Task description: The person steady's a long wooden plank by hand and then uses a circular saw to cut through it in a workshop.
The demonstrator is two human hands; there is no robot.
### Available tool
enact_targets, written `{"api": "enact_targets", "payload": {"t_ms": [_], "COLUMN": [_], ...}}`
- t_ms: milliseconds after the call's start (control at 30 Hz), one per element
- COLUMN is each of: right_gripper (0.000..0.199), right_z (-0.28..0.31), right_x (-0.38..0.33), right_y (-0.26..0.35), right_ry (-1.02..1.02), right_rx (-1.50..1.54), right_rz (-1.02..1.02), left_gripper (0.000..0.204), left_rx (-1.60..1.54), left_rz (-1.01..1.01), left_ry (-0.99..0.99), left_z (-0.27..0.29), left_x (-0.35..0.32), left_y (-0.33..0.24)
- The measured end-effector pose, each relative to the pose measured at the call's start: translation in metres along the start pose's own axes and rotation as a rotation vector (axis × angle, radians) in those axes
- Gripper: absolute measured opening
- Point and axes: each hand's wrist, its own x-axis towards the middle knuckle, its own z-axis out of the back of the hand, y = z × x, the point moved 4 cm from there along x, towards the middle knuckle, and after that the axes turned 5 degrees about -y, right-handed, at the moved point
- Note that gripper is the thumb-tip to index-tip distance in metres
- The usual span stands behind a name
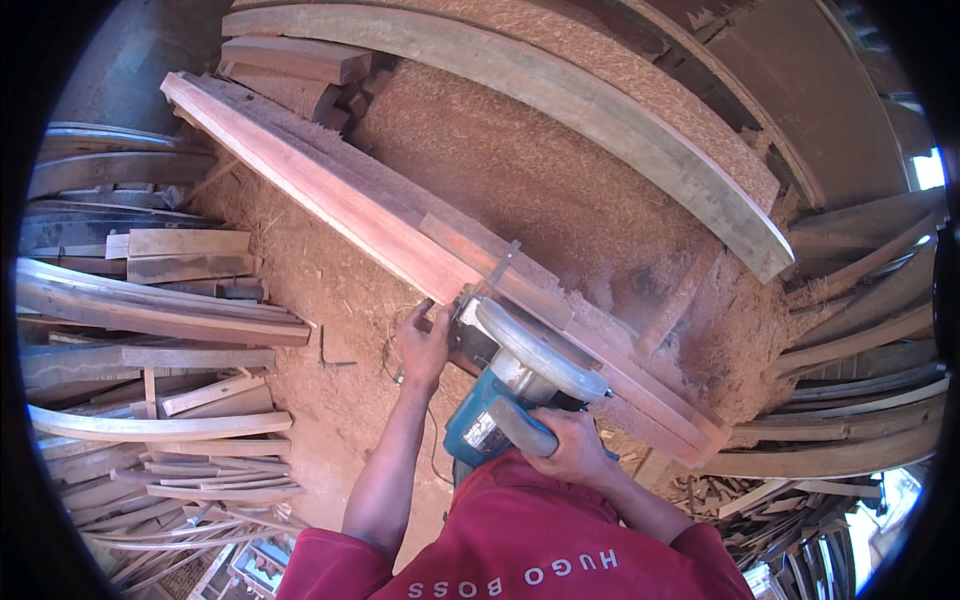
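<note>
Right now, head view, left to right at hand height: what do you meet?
Stacked grey-brown wooden offcuts → small dark L-shaped metal key on sawdust → left hand → teal circular saw → right hand → curved pale planks.

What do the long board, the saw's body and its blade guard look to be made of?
Board: raw reddish wood, unfinished, with visible grain and sawdust around it. Saw body: probably teal moulded plastic, smooth and slightly glossy. Guard: seemingly bare metal, grey with a dull sheen. The right hand grips the saw; the left hand presses the board's edge.

Red short-sleeved shirt with white lettering across the chest, forearms bare, no gloves or rings.
</note>
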Motion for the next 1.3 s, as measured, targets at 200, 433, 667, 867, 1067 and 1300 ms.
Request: {"api": "enact_targets", "payload": {"t_ms": [200, 433, 667, 867, 1067, 1300], "right_gripper": [0.027, 0.026, 0.031, 0.032, 0.031, 0.030], "right_z": [-0.005, -0.008, -0.014, -0.017, -0.021, -0.026], "right_x": [0.006, 0.013, 0.017, 0.022, 0.027, 0.034], "right_y": [0.001, 0.005, 0.007, 0.011, 0.014, 0.018], "right_ry": [-0.016, -0.026, -0.023, -0.004, -0.019, -0.017], "right_rx": [-0.012, -0.039, -0.039, -0.040, -0.035, -0.020], "right_rz": [0.029, 0.017, 0.018, 0.006, 0.027, 0.025], "left_gripper": [0.060, 0.062, 0.063, 0.062, 0.061, 0.062], "left_rx": [-0.035, -0.016, 0.020, -0.011, 0.036, 0.014], "left_rz": [0.002, 0.019, 0.014, 0.021, 0.004, 0.011], "left_ry": [-0.002, 0.001, 0.003, 0.028, 0.015, 0.005], "left_z": [0.003, 0.009, 0.016, 0.018, 0.025, 0.029], "left_x": [0.009, 0.012, 0.019, 0.023, 0.030, 0.034], "left_y": [0.003, -0.010, -0.009, -0.014, -0.012, -0.021]}}
